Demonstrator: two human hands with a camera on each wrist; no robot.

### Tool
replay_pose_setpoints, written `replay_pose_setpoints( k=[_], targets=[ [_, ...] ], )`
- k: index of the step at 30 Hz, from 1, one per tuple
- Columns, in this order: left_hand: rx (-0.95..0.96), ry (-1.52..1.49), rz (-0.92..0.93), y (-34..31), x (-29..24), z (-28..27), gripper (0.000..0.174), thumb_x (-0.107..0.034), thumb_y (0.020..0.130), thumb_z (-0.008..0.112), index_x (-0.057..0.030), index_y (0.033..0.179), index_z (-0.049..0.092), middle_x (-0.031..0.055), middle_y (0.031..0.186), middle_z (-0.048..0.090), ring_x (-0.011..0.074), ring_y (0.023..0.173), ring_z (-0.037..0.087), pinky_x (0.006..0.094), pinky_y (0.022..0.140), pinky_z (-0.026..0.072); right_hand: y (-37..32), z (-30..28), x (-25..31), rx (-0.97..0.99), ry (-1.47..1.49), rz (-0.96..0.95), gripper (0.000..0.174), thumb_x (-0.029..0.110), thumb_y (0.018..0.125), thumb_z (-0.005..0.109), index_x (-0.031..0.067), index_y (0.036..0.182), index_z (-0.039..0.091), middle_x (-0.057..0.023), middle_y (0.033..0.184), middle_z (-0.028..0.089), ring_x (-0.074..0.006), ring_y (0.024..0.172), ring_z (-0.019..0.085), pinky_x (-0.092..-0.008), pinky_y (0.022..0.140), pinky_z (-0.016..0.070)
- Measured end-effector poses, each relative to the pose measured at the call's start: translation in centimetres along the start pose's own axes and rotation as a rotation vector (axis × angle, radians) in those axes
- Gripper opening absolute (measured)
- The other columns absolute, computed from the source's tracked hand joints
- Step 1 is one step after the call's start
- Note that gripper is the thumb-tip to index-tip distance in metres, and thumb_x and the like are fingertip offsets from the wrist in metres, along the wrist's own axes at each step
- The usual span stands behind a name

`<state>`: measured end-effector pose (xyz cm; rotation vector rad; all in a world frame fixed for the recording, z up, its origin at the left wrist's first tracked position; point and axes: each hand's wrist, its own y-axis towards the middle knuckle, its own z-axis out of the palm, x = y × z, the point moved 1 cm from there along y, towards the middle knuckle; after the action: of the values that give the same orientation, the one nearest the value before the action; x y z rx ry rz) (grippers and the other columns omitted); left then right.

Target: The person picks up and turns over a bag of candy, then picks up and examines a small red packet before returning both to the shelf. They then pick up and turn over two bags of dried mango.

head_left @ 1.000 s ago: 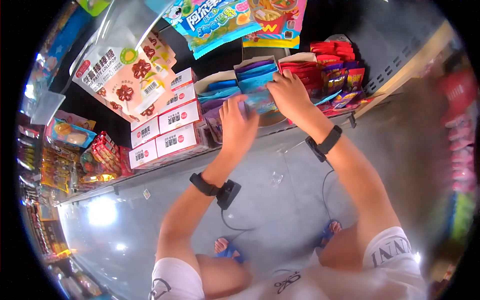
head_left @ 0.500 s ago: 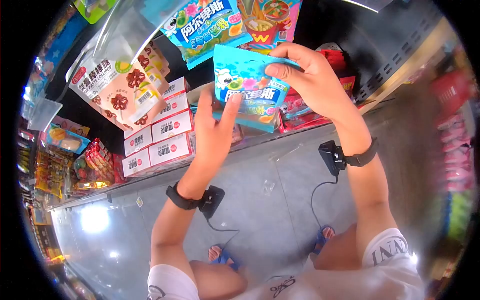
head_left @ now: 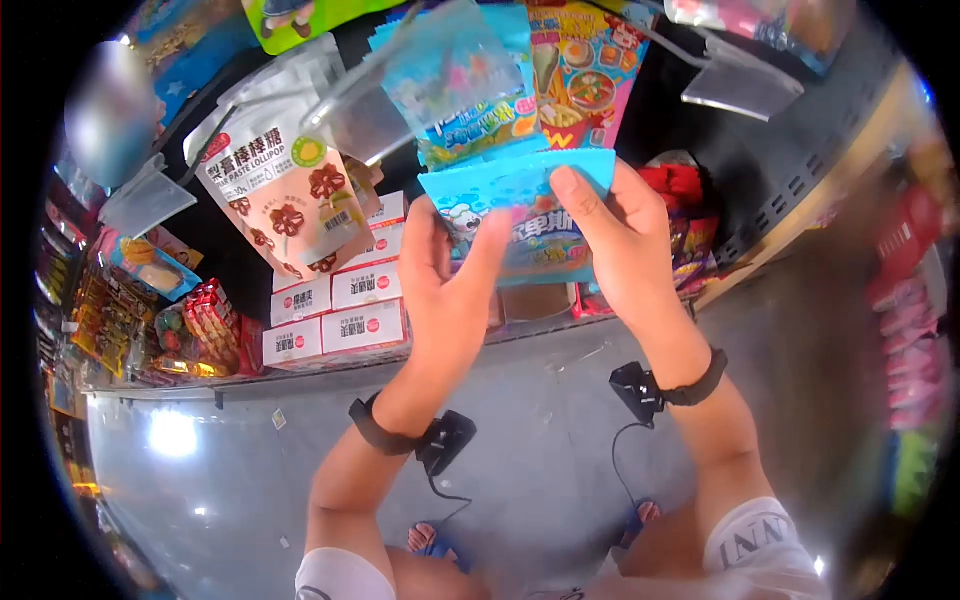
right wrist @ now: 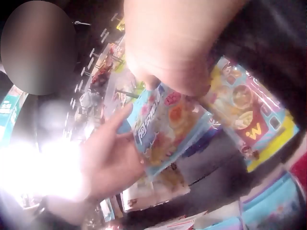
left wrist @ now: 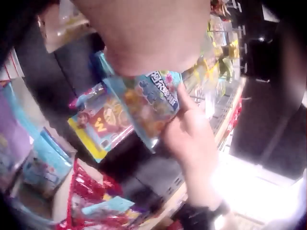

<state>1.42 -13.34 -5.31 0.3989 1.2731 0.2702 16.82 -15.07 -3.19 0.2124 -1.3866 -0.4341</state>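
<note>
- In front of a metal shop shelf, at chest height, a light-blue plastic sweet packet with a cartoon figure and white lettering is held up between both hands, its printed face towards the person.
- The left hand grips the left edge of the light-blue plastic sweet packet. The right wrist view shows its thumb lying across the front and its fingers behind.
- The right hand pinches the packet near its upper right corner, with the thumb pressed on the front and the fingers curled behind.
- The packet stands roughly upright and is tilted a little. Its top edge is just below a hanging blue gummy bag of similar print, which is fixed to a peg above.
- Just beside that bag, to the right, hangs a pink-and-yellow snack bag printed with pictures of food.
- To the left hangs a white lollipop pouch printed with dark red flower shapes and a barcode.
- Below the pouch, stacked white cardboard boxes with red labels stand on the shelf, near the left hand's wrist.
- Shiny red foil packets lie on the shelf behind the right hand. Smaller red wrapped sweets sit at the far left of the boxes.
- A black wrist strap with a small camera sits on the left forearm, and a cable hangs down from it.
- Beneath the arms lies a grey floor.
</note>
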Motion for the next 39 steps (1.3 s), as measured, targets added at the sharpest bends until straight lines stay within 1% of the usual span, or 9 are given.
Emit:
replay_pose_setpoints(
  k=[3,6,10,13,19,26,30,36,39],
  targets=[
    [-0.1,-0.211,-0.074,1.2,-1.8,1.5,0.019,-0.016,0.096,0.067,-0.0035,0.108,0.059,-0.0032,0.095,0.061,0.0009,0.081,0.052,0.0169,0.066,0.0403,0.4,1.5,1.7,-0.059,0.004,-0.058,0.024,0.023,0.096,0.068,0.0009,0.106,0.066,0.0002,0.089,0.068,-0.001,0.077,0.055,-0.0185,0.066,0.0427],
    [-0.25,-0.267,0.014,2.3,-2.4,2.6,0.025,-0.027,0.1,0.06,-0.0029,0.107,0.063,0.0,0.098,0.066,0.0043,0.085,0.057,0.0222,0.074,0.0458,1.5,2.5,2.4,-0.082,-0.015,-0.193,0.024,0.023,0.096,0.068,0.0011,0.105,0.066,0.0003,0.087,0.067,-0.0016,0.077,0.056,-0.0186,0.065,0.0431],
    [-0.382,-0.257,0.238,3.4,-2.4,3.2,0.027,-0.028,0.102,0.058,-0.0021,0.109,0.063,0.0008,0.099,0.066,0.0067,0.089,0.057,0.0234,0.078,0.0462,2.6,3.8,3.2,-0.038,-0.004,-0.311,0.023,0.021,0.095,0.069,0.0007,0.104,0.066,0.0005,0.087,0.067,-0.0028,0.077,0.057,-0.0195,0.066,0.0445],
    [-0.433,-0.223,0.214,3.7,-2.6,2.7,0.026,-0.026,0.102,0.057,-0.0012,0.11,0.063,0.0014,0.103,0.065,0.0071,0.092,0.056,0.0236,0.08,0.0453,3.1,4.8,2.7,-0.038,-0.011,-0.318,0.022,0.02,0.095,0.069,0.0004,0.106,0.065,0.0006,0.088,0.066,-0.0034,0.077,0.058,-0.0206,0.068,0.0459],
    [-0.266,-0.216,0.192,3.9,-2.7,0.0,0.024,-0.02,0.099,0.063,0.0002,0.111,0.064,-0.0001,0.102,0.065,0.0056,0.091,0.054,0.0226,0.08,0.0434,3.3,5.9,2.7,-0.034,-0.006,-0.353,0.023,0.019,0.096,0.068,0.0003,0.109,0.065,-0.0006,0.087,0.067,-0.005,0.078,0.059,-0.0218,0.07,0.0474],
    [-0.15,-0.136,0.103,3.7,-3.4,-1.2,0.025,-0.015,0.096,0.065,-0.0006,0.116,0.065,-0.0019,0.101,0.065,0.003,0.09,0.054,0.0196,0.078,0.0431,3.6,6.0,3.1,-0.038,-0.041,-0.261,0.026,0.022,0.095,0.069,0.0018,0.111,0.065,-0.0004,0.086,0.066,-0.0064,0.076,0.06,-0.0215,0.067,0.0463],
    [-0.121,-0.229,0.123,4.4,-3.2,-1.6,0.017,-0.018,0.094,0.07,-0.0028,0.1,0.065,-0.0058,0.086,0.063,-0.0003,0.075,0.049,0.0166,0.064,0.0374,3.4,6.3,3.7,-0.08,-0.072,-0.257,0.025,0.023,0.095,0.069,0.0014,0.107,0.066,-0.0001,0.084,0.067,-0.0063,0.075,0.06,-0.0214,0.067,0.0457],
    [-0.105,-0.213,0.029,4.1,-4.7,-1.7,0.021,-0.02,0.093,0.072,-0.0068,0.109,0.067,-0.0064,0.09,0.062,-0.0024,0.077,0.049,0.0156,0.063,0.0363,4.0,6.6,3.8,-0.07,-0.03,-0.283,0.025,0.026,0.095,0.07,0.0014,0.101,0.066,0.0001,0.081,0.066,-0.0058,0.073,0.058,-0.0218,0.067,0.0453],
    [-0.114,-0.281,0.08,4.4,-4.3,-1.4,0.022,-0.021,0.092,0.073,-0.0079,0.109,0.068,-0.0073,0.089,0.061,-0.0028,0.076,0.048,0.0152,0.061,0.0354,4.2,6.7,3.6,-0.064,-0.005,-0.285,0.026,0.026,0.094,0.07,0.0016,0.1,0.066,0.0004,0.08,0.065,-0.0052,0.072,0.057,-0.0214,0.067,0.0448]
  ],
)
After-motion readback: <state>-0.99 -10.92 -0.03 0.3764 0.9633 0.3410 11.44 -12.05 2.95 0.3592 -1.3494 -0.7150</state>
